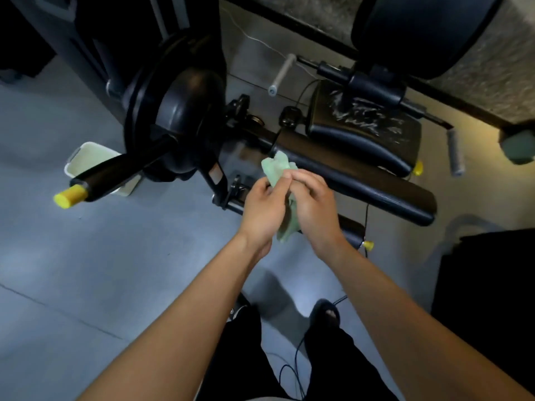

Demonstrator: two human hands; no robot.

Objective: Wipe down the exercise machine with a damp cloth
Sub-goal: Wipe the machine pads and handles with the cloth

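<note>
Head view: the left hand [265,209] and the right hand [311,206] are pressed close together, both pinching a bunched pale green cloth [278,169] between them, held in the air above the floor. The exercise machine [185,123] lies straight ahead and just beyond the hands. Its nearest part, a black padded bar [376,185], has its long axis running from upper left to lower right, passing just behind the cloth. The right hand is slightly nearer that bar, so a short forward reach looks enough.
</note>
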